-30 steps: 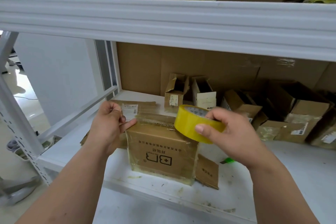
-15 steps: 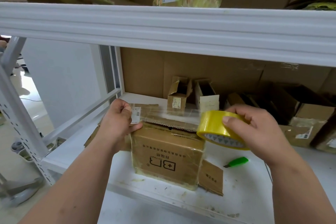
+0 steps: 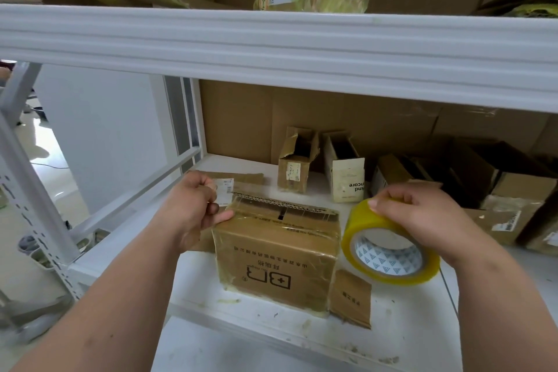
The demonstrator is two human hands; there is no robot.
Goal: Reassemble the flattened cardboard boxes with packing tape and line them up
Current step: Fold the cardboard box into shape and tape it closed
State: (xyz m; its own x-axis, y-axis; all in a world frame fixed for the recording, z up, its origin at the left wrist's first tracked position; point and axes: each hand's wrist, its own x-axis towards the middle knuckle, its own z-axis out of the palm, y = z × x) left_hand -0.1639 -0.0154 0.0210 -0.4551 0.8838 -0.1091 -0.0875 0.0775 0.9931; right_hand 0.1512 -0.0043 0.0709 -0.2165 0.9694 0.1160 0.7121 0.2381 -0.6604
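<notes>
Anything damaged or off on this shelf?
Yes. The small brown cardboard box at the back has a torn, crumpled top flap. The tape-wrapped brown box under the left hand shows a dark gap in its top seam. Tape residue smears the white shelf.

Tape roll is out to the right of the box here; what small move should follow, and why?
Probably lower the tape roll past the right edge of the box to lay the strip down. The right hand holds the roll right of the box, the left hand pins the top left corner, and film appears stretched over the top seam.
</notes>
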